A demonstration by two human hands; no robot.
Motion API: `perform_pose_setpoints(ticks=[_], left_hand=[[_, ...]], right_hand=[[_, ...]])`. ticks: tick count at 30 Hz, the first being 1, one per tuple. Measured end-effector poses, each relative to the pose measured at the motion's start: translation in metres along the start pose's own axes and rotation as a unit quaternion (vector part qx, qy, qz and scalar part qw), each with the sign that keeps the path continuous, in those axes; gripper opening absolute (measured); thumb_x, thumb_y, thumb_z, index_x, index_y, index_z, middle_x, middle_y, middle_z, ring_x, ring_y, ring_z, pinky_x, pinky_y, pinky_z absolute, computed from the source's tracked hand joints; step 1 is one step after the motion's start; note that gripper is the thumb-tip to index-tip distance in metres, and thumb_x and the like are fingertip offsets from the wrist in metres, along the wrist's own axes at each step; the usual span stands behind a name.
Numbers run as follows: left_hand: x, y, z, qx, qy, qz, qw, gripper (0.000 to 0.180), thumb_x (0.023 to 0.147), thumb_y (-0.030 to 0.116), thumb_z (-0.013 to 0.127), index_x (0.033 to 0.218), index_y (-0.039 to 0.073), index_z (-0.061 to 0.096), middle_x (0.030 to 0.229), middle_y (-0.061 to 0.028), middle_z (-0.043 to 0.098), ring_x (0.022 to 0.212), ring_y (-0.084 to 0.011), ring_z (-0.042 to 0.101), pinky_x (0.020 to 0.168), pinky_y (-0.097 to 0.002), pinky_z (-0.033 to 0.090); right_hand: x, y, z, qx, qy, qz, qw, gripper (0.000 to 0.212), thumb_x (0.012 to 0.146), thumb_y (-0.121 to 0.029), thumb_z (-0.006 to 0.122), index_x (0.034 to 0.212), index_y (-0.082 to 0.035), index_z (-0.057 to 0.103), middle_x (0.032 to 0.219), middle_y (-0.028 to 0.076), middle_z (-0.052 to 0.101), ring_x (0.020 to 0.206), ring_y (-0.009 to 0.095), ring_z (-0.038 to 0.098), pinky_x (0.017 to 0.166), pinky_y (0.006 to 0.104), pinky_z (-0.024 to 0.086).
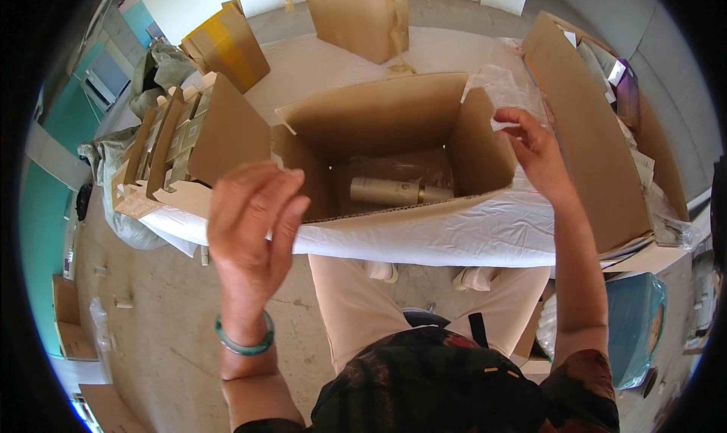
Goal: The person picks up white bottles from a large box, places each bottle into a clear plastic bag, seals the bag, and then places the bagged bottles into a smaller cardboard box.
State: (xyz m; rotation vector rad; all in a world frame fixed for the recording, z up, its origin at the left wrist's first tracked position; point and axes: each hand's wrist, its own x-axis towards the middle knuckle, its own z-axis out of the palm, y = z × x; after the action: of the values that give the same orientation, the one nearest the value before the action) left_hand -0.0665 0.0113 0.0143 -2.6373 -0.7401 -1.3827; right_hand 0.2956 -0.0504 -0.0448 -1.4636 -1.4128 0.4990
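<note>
In front of me an open cardboard box (379, 103) stands on a white-covered table. A pale gold cylindrical bottle (384, 191) lies on its side inside it, with crumpled clear plastic (394, 168) behind. My left hand (256, 217), a green bangle on its wrist, hovers by the box's near left corner. Its fingers are bent and the thumb stands apart, nothing visible in between. At the right wall's upper edge is my right hand (536, 151), fingers curved and parted from the thumb. Whether its fingertips touch the cardboard or the clear plastic (509, 87) beyond is unclear.
To the left, a divided carton (235, 130) holds several small boxes. A long open carton (579, 145) with mixed packages stands at right. Farther back are a yellow-taped box (227, 46) and a tall box (356, 16). White cloth (432, 236) covers the table's near edge.
</note>
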Motion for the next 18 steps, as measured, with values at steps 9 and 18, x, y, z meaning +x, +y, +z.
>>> perform_pose_setpoints(ticks=[9,18], left_hand=[[0.099,-0.023,0.052,-0.028,-0.469,0.099,0.877,0.037,0.078,0.011,0.067,0.113,0.004,0.059,0.103,-0.0162,0.06,0.095,-0.0334,0.057,0.082,-0.0397,0.046],[0.088,0.016,0.179,-0.029,-0.743,0.049,0.667,0.053,0.074,0.016,0.069,0.124,0.005,0.054,0.118,-0.0209,0.058,0.108,-0.0363,0.056,0.091,-0.0404,0.046]], right_hand=[[-0.061,0.101,0.038,0.065,0.06,0.068,0.994,0.032,0.086,0.0,0.056,0.117,-0.003,0.054,0.106,0.009,0.062,0.084,0.015,0.061,0.076,0.027,0.049],[-0.072,0.118,0.054,-0.082,0.102,-0.017,0.991,0.024,0.082,0.001,0.057,0.105,-0.005,0.057,0.09,0.009,0.061,0.077,0.023,0.062,0.068,0.0303,0.05]])
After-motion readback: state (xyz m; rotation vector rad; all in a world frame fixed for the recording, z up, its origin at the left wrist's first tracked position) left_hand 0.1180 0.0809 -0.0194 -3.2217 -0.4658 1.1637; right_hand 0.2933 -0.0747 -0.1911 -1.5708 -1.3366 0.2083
